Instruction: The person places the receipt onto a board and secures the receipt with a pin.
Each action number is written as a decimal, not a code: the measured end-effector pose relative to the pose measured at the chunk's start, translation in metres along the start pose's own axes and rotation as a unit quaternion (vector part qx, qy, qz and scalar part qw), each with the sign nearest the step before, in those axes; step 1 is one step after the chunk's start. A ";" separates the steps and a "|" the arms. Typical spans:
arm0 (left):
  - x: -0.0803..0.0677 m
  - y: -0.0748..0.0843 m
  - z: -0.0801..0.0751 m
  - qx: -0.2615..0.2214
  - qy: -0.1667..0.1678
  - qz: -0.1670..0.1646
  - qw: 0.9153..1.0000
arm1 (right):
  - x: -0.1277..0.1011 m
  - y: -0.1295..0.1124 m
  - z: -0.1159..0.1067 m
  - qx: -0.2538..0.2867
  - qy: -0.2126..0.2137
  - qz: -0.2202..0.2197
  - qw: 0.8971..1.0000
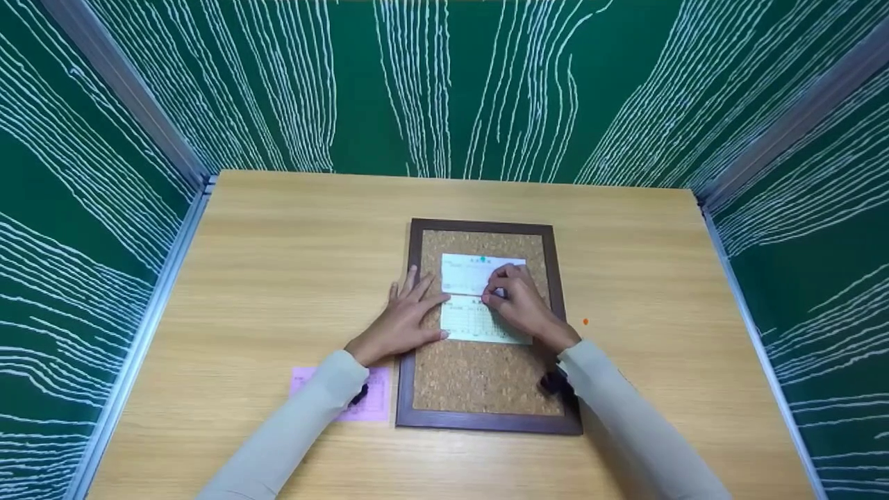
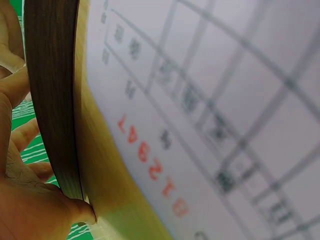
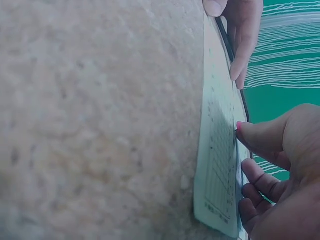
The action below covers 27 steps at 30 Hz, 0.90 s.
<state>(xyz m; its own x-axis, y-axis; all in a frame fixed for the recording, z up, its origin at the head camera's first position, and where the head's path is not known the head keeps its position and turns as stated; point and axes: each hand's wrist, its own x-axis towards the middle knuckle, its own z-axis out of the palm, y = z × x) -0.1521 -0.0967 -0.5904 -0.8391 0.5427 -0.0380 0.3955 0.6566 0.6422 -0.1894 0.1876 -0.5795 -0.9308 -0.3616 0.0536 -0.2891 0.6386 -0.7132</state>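
A cork board [image 1: 486, 382] in a dark brown frame lies on the table. Two printed slips are on it: a white slip [image 1: 462, 274] with a green pushpin [image 1: 483, 259] near its top, and a pale green slip [image 1: 462, 323] just below. My left hand [image 1: 410, 316] is spread over the board's left side, its finger and thumb tips pressing the slips' left edge. Between thumb and fingers, my right hand [image 1: 517, 298] pinches a pink pushpin [image 3: 239, 125] at the pale green slip's upper edge. Most of the pin is hidden by the fingertips.
A pink printed slip [image 1: 375, 399] lies on the table left of the board, partly under the left forearm. To the right of the frame is a small orange pushpin [image 1: 585, 321]. Green walls with white wavy lines enclose the wooden table [image 1: 298, 243].
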 end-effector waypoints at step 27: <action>0.000 0.001 0.000 -0.001 0.006 0.008 1.000 | 0.008 -0.004 -0.003 0.033 -0.013 0.032 0.999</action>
<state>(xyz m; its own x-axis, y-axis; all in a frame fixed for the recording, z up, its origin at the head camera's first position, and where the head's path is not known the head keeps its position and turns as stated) -0.1520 -0.0962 -0.5896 -0.8371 0.5467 -0.0189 0.4079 0.6470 0.6442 -0.1962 0.1837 -0.5741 -0.9407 -0.3391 -0.0109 -0.2131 0.6155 -0.7588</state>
